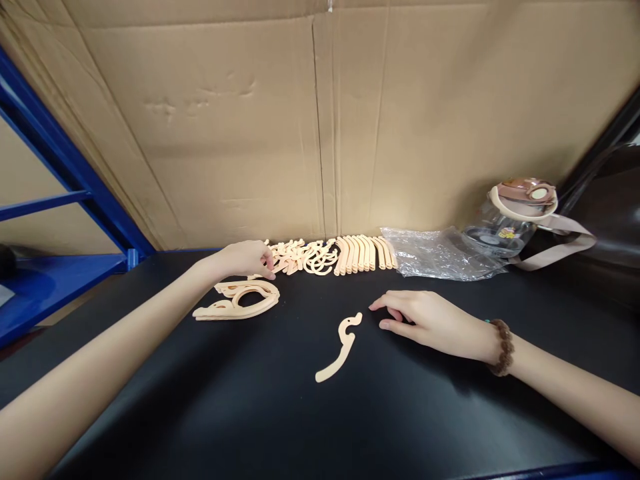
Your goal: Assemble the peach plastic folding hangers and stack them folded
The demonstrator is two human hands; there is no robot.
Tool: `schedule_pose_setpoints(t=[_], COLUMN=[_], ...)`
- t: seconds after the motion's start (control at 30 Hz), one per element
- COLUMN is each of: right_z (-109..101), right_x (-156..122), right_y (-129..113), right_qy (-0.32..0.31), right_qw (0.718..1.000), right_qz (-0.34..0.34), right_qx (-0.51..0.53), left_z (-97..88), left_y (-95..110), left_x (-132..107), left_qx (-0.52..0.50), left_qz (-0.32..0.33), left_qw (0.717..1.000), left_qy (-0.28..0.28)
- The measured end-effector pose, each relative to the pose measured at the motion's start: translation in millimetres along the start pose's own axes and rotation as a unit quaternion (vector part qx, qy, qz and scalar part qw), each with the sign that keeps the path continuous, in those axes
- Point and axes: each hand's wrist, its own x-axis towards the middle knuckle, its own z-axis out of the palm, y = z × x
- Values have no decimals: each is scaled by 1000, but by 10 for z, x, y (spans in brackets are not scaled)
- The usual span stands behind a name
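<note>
A single beige plastic hanger arm (336, 357) with a curved notch lies flat on the black tabletop. Just to its right, my right hand (425, 323) hovers or rests with thumb and forefinger apart, holding nothing. My left hand (247, 259) is at the left end of a loose pile of small beige hook-shaped pieces (317, 257). Its fingers are bent together, and what they grip, if anything, is hidden. Below that hand sits a stack of folded beige hangers (240, 307). Beside the pile, several curved beige bars (357, 255) stand in a neat row.
A crumpled clear plastic bag (443, 253) lies right of the bars. Behind it is a clear bottle (510, 217) with a brown lid and a strap. A cardboard wall (225, 133) closes off the back, and a blue metal frame (95, 180) stands at left.
</note>
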Motion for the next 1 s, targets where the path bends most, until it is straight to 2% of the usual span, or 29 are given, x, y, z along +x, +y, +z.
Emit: schedule_pose_setpoints(t=[0.17, 0.4, 0.5, 0.53, 0.6, 0.73, 0.8, 0.9, 1.0], right_z=[-5, -3, -9, -10, -8, 0, 2, 2, 1], right_x=[-3, -6, -5, -5, -3, -4, -7, -12, -17], right_y=[0, -2, -3, -2, 1, 8, 6, 0, 0], right_qy=[-1, 2, 2, 2, 2, 3, 4, 8, 12], right_qw=[1000, 1000, 1000, 1000, 1000, 1000, 1000, 1000, 1000], right_qz=[0, 0, -2, -2, 0, -3, -6, -8, -13], right_qx=[3, -4, -4, -4, -7, -13, -16, -19, -21], left_z=[-20, -258, -267, -231, -108, 207, 327, 441, 511], left_y=[27, 125, 290, 383, 622, 1150, 1341, 1477, 1484], left_x=[3, -197, -387, -473, -674, -1088, -1229, -1314, -1292], left_qx=[-31, -47, -84, -110, -154, -143, -119, -87, -74], left_qz=[-5, -70, -65, -51, -26, 14, 26, 30, 32], left_qw=[1000, 994, 989, 989, 987, 990, 993, 996, 996], left_qy=[-3, 73, 99, 84, 22, 10, -8, 15, 31])
